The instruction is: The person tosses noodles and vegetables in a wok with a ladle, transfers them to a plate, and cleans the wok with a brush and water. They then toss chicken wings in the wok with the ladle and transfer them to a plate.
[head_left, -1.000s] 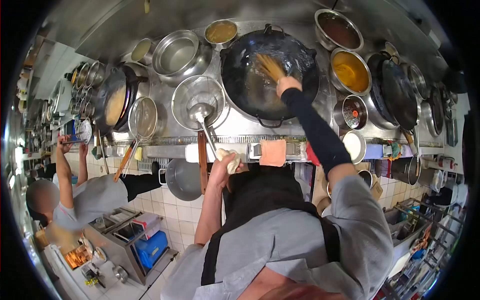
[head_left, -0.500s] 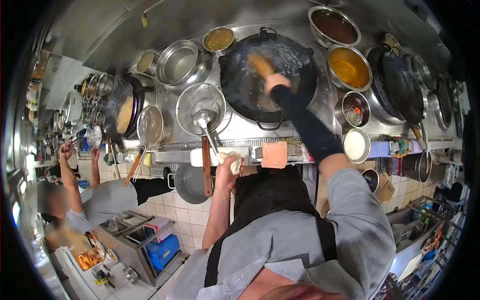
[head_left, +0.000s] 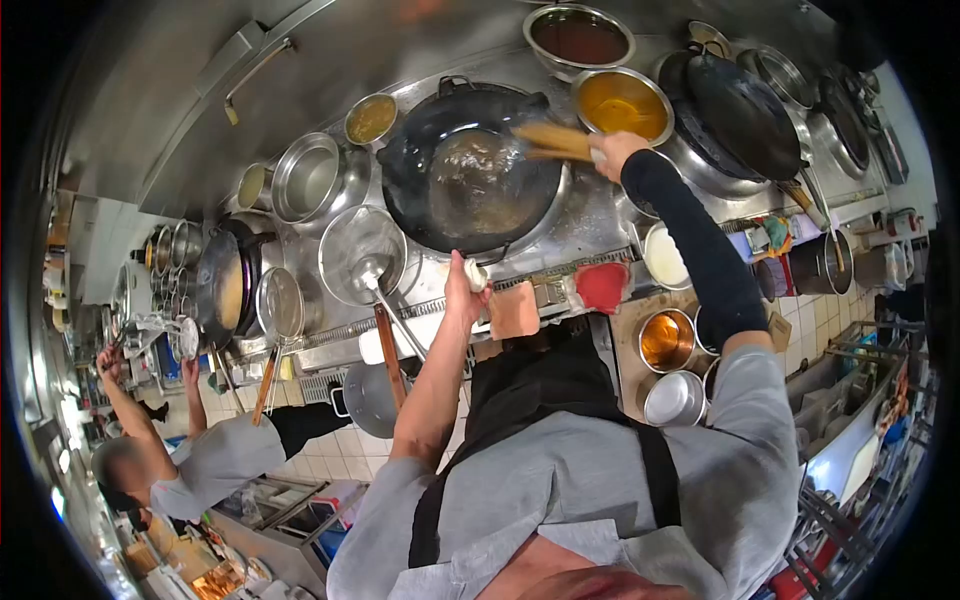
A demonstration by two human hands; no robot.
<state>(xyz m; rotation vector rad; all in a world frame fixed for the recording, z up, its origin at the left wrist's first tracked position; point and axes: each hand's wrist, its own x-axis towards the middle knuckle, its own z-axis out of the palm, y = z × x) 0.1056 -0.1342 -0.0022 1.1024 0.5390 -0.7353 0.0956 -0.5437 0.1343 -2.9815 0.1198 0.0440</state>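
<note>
My right hand point(head_left: 622, 153) is closed around a bamboo wok brush point(head_left: 552, 140), whose bristle end, blurred by motion, overlaps the right rim of a large black wok point(head_left: 405, 205). Bubbling, shiny water point(head_left: 475, 170) covers the wok's bottom. My left hand point(head_left: 463, 292) grips a folded pale cloth point(head_left: 477, 273) at the wok's near edge, just left of its near loop handle point(head_left: 508, 250). Left of that hand, a metal ladle point(head_left: 370, 272) lies in a wire strainer point(head_left: 340, 240) with a wooden handle.
Beyond the brush stand a bowl of amber liquid point(head_left: 622, 104) and a bowl of dark liquid point(head_left: 575, 38). A steel pot point(head_left: 308, 180) sits left of the wok. Another black wok point(head_left: 750, 118) is tilted at right. A co-worker point(head_left: 215, 450) stands at far left.
My right hand has lifted the brush from the wok's middle to its right rim. My left hand, with the cloth, has moved from beside the ladle's handle up to the wok's near edge.
</note>
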